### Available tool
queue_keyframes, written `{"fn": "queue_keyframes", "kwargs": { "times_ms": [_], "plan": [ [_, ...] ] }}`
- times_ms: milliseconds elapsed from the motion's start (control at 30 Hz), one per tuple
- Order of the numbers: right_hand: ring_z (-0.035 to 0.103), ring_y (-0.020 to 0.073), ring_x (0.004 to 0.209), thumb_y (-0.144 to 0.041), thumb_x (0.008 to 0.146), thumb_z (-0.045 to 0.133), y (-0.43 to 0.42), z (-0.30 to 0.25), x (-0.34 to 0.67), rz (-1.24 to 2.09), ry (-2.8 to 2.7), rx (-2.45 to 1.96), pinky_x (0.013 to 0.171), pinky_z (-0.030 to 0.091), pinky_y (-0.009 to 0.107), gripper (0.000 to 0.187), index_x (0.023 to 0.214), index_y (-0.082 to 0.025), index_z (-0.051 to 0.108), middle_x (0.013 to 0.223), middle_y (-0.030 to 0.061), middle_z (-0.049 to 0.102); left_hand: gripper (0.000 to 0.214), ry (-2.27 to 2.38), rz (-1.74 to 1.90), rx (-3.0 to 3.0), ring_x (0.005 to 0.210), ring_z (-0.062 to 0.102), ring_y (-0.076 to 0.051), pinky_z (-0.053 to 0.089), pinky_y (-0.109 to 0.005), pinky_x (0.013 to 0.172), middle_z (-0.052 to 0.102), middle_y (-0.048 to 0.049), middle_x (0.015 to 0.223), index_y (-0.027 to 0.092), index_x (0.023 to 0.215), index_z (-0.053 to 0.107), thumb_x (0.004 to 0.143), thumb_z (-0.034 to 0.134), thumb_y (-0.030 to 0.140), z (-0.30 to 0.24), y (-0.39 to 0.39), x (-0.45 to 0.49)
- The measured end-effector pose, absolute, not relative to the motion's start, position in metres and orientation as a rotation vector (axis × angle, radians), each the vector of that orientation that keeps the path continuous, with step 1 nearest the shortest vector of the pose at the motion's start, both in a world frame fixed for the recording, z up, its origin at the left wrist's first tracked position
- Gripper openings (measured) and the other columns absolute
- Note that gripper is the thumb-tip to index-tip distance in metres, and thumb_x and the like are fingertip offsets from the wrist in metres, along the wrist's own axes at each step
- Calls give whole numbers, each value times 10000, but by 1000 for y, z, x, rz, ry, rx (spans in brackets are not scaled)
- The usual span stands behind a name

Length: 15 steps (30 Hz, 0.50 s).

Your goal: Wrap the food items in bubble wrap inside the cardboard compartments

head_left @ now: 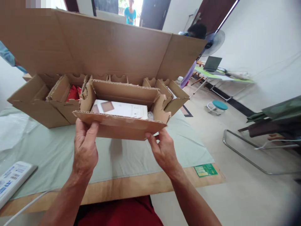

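My left hand (86, 146) grips the near left corner of an open cardboard box (122, 127), thumb on its front wall. At the near right corner my right hand (164, 150) grips the same box, its thumb against the front. Inside lies a white box (122, 108) with a brown square on it, and a bit of clear plastic (150, 116) sits at its right end. The held box is tilted toward me above the cloth. Behind it stands a larger cardboard carton (58, 113) with a tall raised back panel (113, 47) and several cardboard compartments. Red packets (74, 93) show in one of these.
A pale green cloth (131, 160) covers the wooden table. A white power strip (16, 180) lies at the left, a green card (205, 170) at the right edge. Beyond are a teal stool (219, 105), a laptop (213, 64) on a folding table and other people.
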State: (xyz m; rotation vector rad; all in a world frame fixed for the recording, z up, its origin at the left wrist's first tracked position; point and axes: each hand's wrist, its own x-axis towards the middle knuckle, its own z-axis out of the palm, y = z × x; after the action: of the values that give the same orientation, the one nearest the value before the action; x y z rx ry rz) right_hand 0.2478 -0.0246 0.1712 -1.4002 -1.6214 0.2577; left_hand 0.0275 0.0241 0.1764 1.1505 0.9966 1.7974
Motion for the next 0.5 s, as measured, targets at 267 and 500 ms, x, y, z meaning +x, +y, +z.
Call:
{"fn": "queue_keyframes", "kwargs": {
  "times_ms": [267,500],
  "plan": [
    [417,376,1492,-464,805,836,-76,86,277,311,-1522,-1385,1192,400,595,658,1350,-255,531,1612,149,416,335,939,1608,852,1233,605,-225,392,-345,1141,730,-14,1205,237,1116,707,785,659,262,113,20,42],
    [429,400,1483,-673,671,864,-95,57,336,504,-1325,-1378,1144,449,559,1087,1534,-258,350,1614,196,406,408,939,1506,888,1186,635,-249,426,-380,1119,742,-26,1137,231,1152,687,754,606,275,91,22,81]
  ]
}}
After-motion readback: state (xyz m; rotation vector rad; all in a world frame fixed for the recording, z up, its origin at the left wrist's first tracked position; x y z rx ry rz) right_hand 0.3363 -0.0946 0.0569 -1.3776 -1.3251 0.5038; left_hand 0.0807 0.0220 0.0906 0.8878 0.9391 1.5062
